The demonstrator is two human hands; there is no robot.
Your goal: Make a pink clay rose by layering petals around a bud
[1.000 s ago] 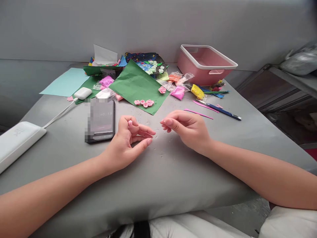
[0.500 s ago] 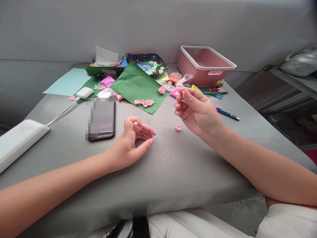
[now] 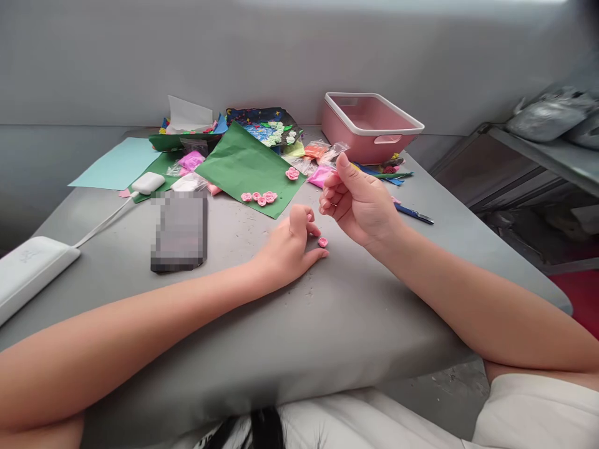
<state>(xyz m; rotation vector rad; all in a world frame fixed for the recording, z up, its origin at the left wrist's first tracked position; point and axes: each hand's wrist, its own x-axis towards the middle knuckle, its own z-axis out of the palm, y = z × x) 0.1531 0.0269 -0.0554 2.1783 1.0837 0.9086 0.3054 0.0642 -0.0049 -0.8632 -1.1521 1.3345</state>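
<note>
My left hand [image 3: 292, 246] rests on the table with thumb and fingers apart on either side of a small pink clay rose [image 3: 322, 242]. A bit of pink clay [image 3: 309, 217] is tucked in its bent forefinger. Raised to the right, my right hand [image 3: 358, 202] has its fingers curled and its thumb up near the forefinger; whatever it may hold is too small to make out. Several pink clay roses [image 3: 267, 197] lie on a green paper sheet [image 3: 234, 162] beyond my hands, with another rose [image 3: 292, 173] near the sheet's right corner.
A phone [image 3: 180, 240] and a white power bank [image 3: 35, 271] with a cable lie left. Bags of coloured clay [image 3: 191, 162] and a decorated dark piece [image 3: 262, 118] sit behind. A pink basket [image 3: 372, 128] stands at the back right, blue tweezers [image 3: 414, 214] nearer.
My left hand has moved right and forward to the loose rose, its fingers now around it. My right thumb has lifted from the forefinger. The whole view has shifted slightly.
</note>
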